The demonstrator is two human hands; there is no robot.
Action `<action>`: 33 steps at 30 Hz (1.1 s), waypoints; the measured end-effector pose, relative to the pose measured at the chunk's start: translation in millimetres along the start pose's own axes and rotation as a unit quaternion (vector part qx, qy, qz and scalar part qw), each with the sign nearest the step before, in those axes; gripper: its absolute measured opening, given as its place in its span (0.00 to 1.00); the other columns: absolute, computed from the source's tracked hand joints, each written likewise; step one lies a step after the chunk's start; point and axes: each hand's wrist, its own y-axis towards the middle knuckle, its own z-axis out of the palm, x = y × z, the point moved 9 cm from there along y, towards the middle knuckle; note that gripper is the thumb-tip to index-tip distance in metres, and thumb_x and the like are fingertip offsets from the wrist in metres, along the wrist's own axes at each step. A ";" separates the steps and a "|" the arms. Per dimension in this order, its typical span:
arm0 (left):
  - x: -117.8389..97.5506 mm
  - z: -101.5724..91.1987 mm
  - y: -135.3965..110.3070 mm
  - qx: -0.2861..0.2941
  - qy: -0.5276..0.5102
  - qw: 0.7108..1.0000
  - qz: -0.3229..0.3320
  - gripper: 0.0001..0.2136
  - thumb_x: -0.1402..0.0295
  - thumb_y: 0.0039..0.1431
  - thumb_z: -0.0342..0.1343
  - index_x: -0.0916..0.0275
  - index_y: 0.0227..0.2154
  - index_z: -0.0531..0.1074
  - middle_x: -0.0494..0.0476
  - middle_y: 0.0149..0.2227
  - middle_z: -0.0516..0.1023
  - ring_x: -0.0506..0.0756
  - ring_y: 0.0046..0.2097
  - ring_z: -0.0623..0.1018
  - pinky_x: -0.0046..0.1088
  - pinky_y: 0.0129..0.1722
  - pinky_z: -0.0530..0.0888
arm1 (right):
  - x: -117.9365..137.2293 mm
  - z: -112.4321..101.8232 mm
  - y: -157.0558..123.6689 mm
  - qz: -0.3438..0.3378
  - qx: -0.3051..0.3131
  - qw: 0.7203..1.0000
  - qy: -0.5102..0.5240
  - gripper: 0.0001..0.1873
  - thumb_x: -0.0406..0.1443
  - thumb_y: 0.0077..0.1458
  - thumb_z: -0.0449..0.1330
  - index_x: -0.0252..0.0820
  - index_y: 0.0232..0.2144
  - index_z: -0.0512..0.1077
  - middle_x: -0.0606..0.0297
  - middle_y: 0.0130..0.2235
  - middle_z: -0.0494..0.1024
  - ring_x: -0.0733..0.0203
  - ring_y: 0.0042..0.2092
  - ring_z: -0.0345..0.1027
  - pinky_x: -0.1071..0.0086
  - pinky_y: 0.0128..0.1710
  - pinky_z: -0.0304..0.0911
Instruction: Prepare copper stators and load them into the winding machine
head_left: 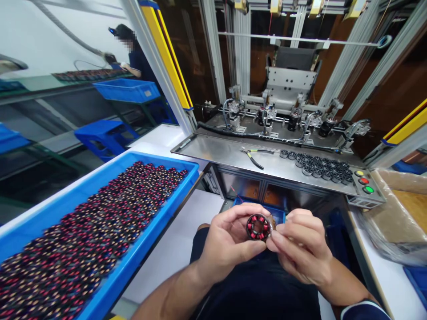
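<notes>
A small round motor stator with red wire coils is held in front of me over my lap. My left hand wraps its fingers and thumb round the stator's left side. My right hand pinches the stator's right edge with fingertips pressed together. To my left, a big blue tray is filled with several more red-coiled stators.
A steel machine bench ahead carries pliers, a cluster of dark stators and three coloured buttons. Fixtures stand behind. A lined cardboard box is at right. Another person works far left by blue bins.
</notes>
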 end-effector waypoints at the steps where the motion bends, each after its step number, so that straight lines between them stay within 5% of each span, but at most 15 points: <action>1: -5.7 -1.0 -0.4 -0.010 0.028 0.999 0.038 0.18 0.73 0.46 0.73 0.56 0.43 0.81 0.56 0.42 0.84 0.52 0.40 0.83 0.23 0.43 0.79 | 0.8 -0.5 -1.3 0.005 -0.006 1.000 -0.011 0.08 0.29 0.61 0.61 0.41 0.42 0.77 0.62 0.33 0.78 0.58 0.38 0.71 0.63 0.35 0.75; 6: -25.1 -5.0 -6.9 -0.061 0.150 0.972 0.171 0.21 0.75 0.44 0.73 0.56 0.43 0.80 0.58 0.43 0.83 0.56 0.45 0.82 0.26 0.44 0.80 | -1.7 4.3 -3.3 0.071 -0.059 0.996 0.016 0.13 0.26 0.61 0.59 0.41 0.46 0.75 0.63 0.32 0.77 0.61 0.33 0.73 0.66 0.30 0.75; 11: -25.9 -7.2 -12.4 -0.083 0.185 0.958 0.202 0.22 0.77 0.44 0.72 0.55 0.45 0.80 0.57 0.45 0.82 0.55 0.48 0.82 0.26 0.45 0.80 | -16.2 18.0 -15.9 0.216 -0.097 0.966 0.102 0.07 0.30 0.64 0.57 0.43 0.40 0.75 0.62 0.30 0.76 0.61 0.31 0.73 0.66 0.29 0.73; 14: -21.7 -8.0 -14.2 -0.098 0.164 0.960 0.203 0.22 0.78 0.45 0.72 0.54 0.44 0.79 0.55 0.45 0.82 0.54 0.47 0.82 0.25 0.45 0.80 | -20.5 22.8 -22.6 0.245 -0.111 0.955 0.124 0.06 0.30 0.64 0.57 0.43 0.37 0.74 0.63 0.29 0.75 0.61 0.30 0.72 0.66 0.29 0.72; 20: 1.3 -14.0 -8.2 -0.067 0.091 0.991 0.073 0.28 0.71 0.42 0.75 0.54 0.49 0.76 0.57 0.52 0.79 0.55 0.49 0.82 0.24 0.47 0.79 | -26.9 26.0 -18.1 0.205 -0.080 0.964 0.149 0.05 0.30 0.64 0.57 0.41 0.36 0.72 0.63 0.29 0.74 0.62 0.30 0.71 0.68 0.29 0.71; 26: 10.6 -13.3 -7.6 0.038 0.085 0.994 -0.062 0.22 0.57 0.54 0.67 0.60 0.49 0.74 0.56 0.36 0.82 0.50 0.35 0.81 0.20 0.35 0.76 | -33.2 24.1 -13.0 0.195 -0.058 0.966 0.158 0.06 0.30 0.65 0.55 0.41 0.36 0.71 0.63 0.29 0.73 0.62 0.31 0.71 0.67 0.28 0.71; 33: 18.0 -11.2 -7.6 0.048 0.028 0.995 -0.082 0.15 0.60 0.61 0.62 0.60 0.48 0.74 0.57 0.34 0.82 0.53 0.33 0.82 0.24 0.32 0.78 | -32.4 25.9 -7.6 0.200 -0.017 0.969 0.145 0.08 0.25 0.61 0.57 0.41 0.34 0.72 0.64 0.28 0.75 0.62 0.30 0.70 0.69 0.28 0.69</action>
